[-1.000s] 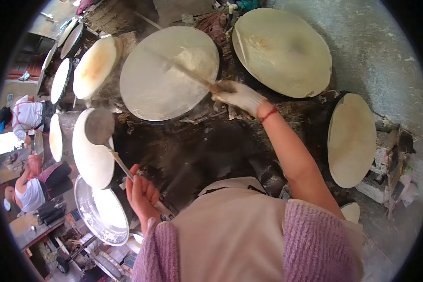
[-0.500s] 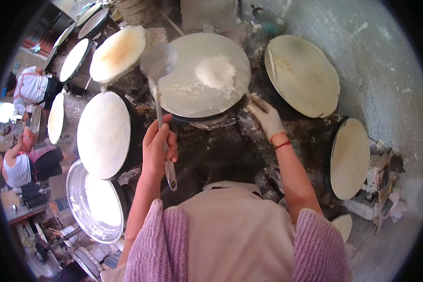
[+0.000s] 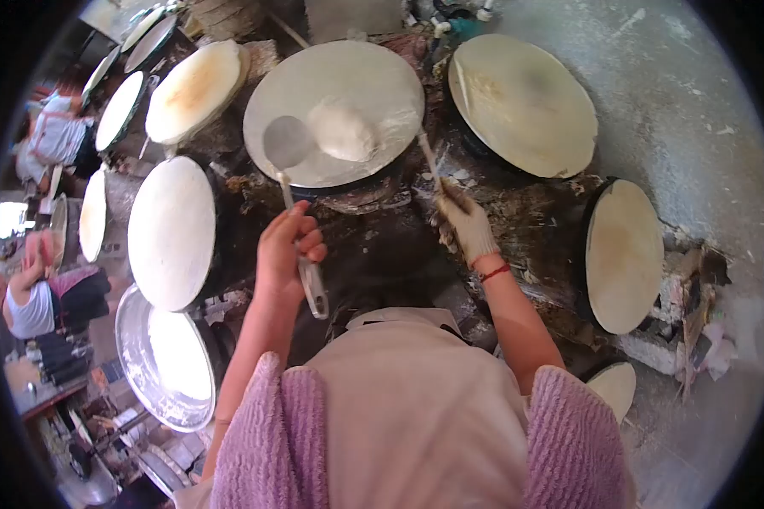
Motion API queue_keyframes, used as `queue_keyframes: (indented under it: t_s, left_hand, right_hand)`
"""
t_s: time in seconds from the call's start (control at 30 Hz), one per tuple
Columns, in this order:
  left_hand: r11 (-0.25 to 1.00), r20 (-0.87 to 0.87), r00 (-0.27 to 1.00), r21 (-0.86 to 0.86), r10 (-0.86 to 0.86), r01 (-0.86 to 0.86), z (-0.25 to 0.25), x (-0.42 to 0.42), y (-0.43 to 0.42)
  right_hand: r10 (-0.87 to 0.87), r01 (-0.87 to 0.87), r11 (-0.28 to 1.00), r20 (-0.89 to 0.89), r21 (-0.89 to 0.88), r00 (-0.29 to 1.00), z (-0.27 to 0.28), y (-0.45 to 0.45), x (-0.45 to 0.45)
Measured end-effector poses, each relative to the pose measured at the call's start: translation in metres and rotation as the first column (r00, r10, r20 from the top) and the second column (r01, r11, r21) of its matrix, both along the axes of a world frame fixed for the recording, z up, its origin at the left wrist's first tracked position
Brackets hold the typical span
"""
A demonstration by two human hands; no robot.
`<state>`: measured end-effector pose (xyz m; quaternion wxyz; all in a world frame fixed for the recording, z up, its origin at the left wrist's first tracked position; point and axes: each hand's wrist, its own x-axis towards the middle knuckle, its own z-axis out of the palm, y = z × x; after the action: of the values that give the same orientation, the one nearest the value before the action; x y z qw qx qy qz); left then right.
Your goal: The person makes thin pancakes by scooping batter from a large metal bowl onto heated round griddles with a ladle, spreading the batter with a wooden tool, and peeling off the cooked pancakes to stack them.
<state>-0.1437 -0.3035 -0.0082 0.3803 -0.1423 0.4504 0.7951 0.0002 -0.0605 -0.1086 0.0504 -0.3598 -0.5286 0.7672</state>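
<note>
My left hand (image 3: 290, 246) is closed around the long handle of a metal ladle (image 3: 287, 142). The ladle's round bowl is over the left part of a big round griddle (image 3: 356, 68), right beside a pale mound of batter (image 3: 342, 131). Whether the bowl touches the griddle I cannot tell. In a whitish glove, my right hand (image 3: 467, 225) grips a thin stick-like tool (image 3: 429, 157). Its visible end meets the griddle's right edge; what lies beyond that end is hard to make out.
More round griddles with pale sheets stand around me, such as one at the right (image 3: 526, 106) and one at the left (image 3: 171, 233). A shiny metal basin (image 3: 127, 339) holds white batter. At the far left are other people, one in a white top (image 3: 32, 305).
The ladle bowl has come down from the griddle's upper left rim to beside the batter. The batter looks more heaped. My right hand sits farther from the griddle, with more of its tool showing.
</note>
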Motion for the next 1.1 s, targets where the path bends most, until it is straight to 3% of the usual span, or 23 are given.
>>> queue_keyframes:
  t_s: [0.1, 0.13, 0.17, 0.23, 0.3, 0.33, 0.37, 0.43, 0.5, 0.57, 0.63, 0.67, 0.7, 0.73, 0.77, 0.8, 0.87, 0.9, 0.93, 0.97, 1.0, 1.03, 1.1]
  left_hand:
    - [0.999, 0.050, 0.999, 0.032, 0.014, -0.015, -0.006, 0.019, 0.017]
    - [0.999, 0.055, 0.998, 0.032, 0.029, -0.031, -0.003, 0.024, 0.023]
    - [0.998, 0.065, 0.997, 0.032, 0.043, -0.045, 0.006, 0.029, 0.031]
    - [0.999, 0.078, 0.996, -0.013, 0.053, -0.052, 0.018, 0.016, 0.038]
    - [0.864, 0.562, 0.827, 0.401, 0.030, -0.304, 0.015, -0.014, 0.029]
    - [0.654, 0.800, 0.576, 0.527, -0.168, -0.542, 0.019, -0.034, 0.016]
    - [0.654, 0.816, 0.574, 0.474, -0.072, -0.590, 0.043, -0.037, 0.006]
    - [0.491, 0.578, 0.721, 0.787, -0.381, -0.372, 0.024, -0.040, -0.023]
    - [0.496, 0.369, 0.842, 0.856, -0.393, -0.144, 0.014, -0.034, -0.045]
    - [0.553, 0.274, 0.890, 0.833, -0.364, -0.030, 0.013, -0.041, -0.055]
    - [0.696, 0.180, 0.931, 0.710, -0.319, 0.101, 0.017, -0.061, -0.067]
    - [0.661, 0.197, 0.898, 0.740, -0.393, 0.127, 0.015, -0.080, -0.071]
    - [0.699, 0.278, 0.876, 0.709, -0.395, 0.090, 0.021, -0.095, -0.071]
    - [0.684, 0.321, 0.845, 0.726, -0.428, 0.070, 0.034, -0.102, -0.068]
    - [0.668, 0.301, 0.838, 0.738, -0.454, 0.096, 0.038, -0.111, -0.070]
    - [0.689, 0.232, 0.862, 0.704, -0.452, 0.172, 0.048, -0.115, -0.075]
    - [0.706, 0.085, 0.900, 0.653, -0.428, 0.274, 0.079, -0.115, -0.082]
    - [0.549, -0.006, 0.855, 0.765, -0.518, 0.338, 0.088, -0.118, -0.087]
    - [0.505, -0.090, 0.877, 0.788, -0.472, 0.352, 0.097, -0.123, -0.092]
    - [0.445, -0.191, 0.871, 0.798, -0.453, 0.406, 0.107, -0.126, -0.092]
    - [0.410, -0.321, 0.809, 0.735, -0.492, 0.540, 0.117, -0.134, -0.086]
    - [0.358, -0.441, 0.725, 0.659, -0.529, 0.662, 0.125, -0.143, -0.078]
    - [0.470, -0.397, 0.719, 0.560, -0.570, 0.682, 0.142, -0.158, -0.065]
  right_hand:
    - [0.036, -0.034, 0.999, -0.089, 0.026, 0.995, -0.003, -0.032, -0.034]
    - [0.129, -0.128, 0.987, 0.007, -0.098, 0.992, 0.007, -0.043, -0.042]
    - [0.130, -0.128, 0.985, 0.002, -0.120, 0.992, 0.005, -0.050, -0.043]
    - [0.285, -0.289, 0.943, -0.049, -0.164, 0.957, 0.009, -0.059, -0.054]
    - [0.309, -0.323, 0.923, -0.100, -0.208, 0.946, 0.021, -0.059, -0.054]
    - [0.284, -0.292, 0.930, -0.071, -0.222, 0.956, 0.029, -0.054, -0.044]
    - [0.259, -0.262, 0.938, -0.041, -0.228, 0.965, 0.055, -0.050, -0.035]
    - [0.204, -0.224, 0.962, -0.129, -0.159, 0.970, 0.050, -0.034, -0.011]
    - [-0.038, 0.036, 0.999, -0.072, -0.025, 0.997, 0.037, -0.023, -0.008]
    - [-0.119, 0.114, 0.991, -0.076, -0.072, 0.990, 0.025, -0.025, -0.018]
    - [-0.022, 0.000, 0.969, 0.082, 0.247, 0.996, 0.021, -0.055, -0.042]
    - [0.166, -0.203, 0.902, 0.126, 0.382, 0.978, 0.022, -0.072, -0.049]
    - [0.303, 0.020, 0.631, -0.270, 0.776, 0.914, -0.054, -0.086, -0.067]
    - [0.385, -0.294, 0.543, 0.078, 0.787, 0.920, -0.001, -0.103, -0.060]
    - [0.474, -0.449, 0.716, 0.100, 0.535, 0.875, 0.029, -0.113, -0.056]
    - [0.452, -0.414, 0.665, 0.106, 0.621, 0.886, 0.020, -0.119, -0.054]
    - [0.423, -0.461, 0.785, 0.186, 0.413, 0.887, 0.049, -0.119, -0.033]
    - [0.399, -0.441, 0.845, 0.193, 0.302, 0.896, 0.054, -0.118, -0.016]
    - [0.369, -0.412, 0.857, 0.192, 0.310, 0.910, 0.052, -0.117, 0.002]
    - [0.216, -0.249, 0.927, 0.142, 0.280, 0.966, 0.046, -0.115, 0.023]
    - [0.037, -0.060, 0.967, 0.097, 0.246, 0.995, 0.040, -0.113, 0.043]
    - [-0.030, 0.003, 0.965, 0.102, 0.261, 0.994, 0.036, -0.114, 0.061]
    - [-0.355, 0.332, 0.903, 0.042, 0.272, 0.934, 0.028, -0.118, 0.096]
